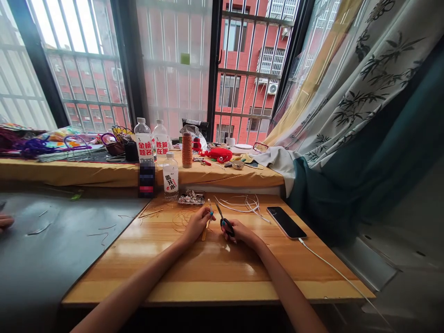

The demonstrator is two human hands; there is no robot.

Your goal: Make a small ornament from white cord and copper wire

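Note:
My left hand [197, 226] is closed on a short, thin white piece that stands up between the fingertips. Below those fingers hangs a narrow orange-yellow strip [205, 233]; whether it is joined to the white piece I cannot tell. In my right hand [240, 232] is a pair of black-handled scissors [226, 226], blades pointing up and away, just right of the left fingers and apart from them. Loose thin orange thread [178, 223] lies on the wooden table [166, 263] beyond my left hand. Several white cords [239, 205] lie behind the scissors.
A clear tray of small pieces [191, 198] and a water bottle [170, 178] stand at the table's back. At right lies a phone [286, 222] with a charging cable [333, 273]. The sill holds an orange thread spool [187, 150] and red pouch [222, 154]. Another person's hand [5, 222] shows far left.

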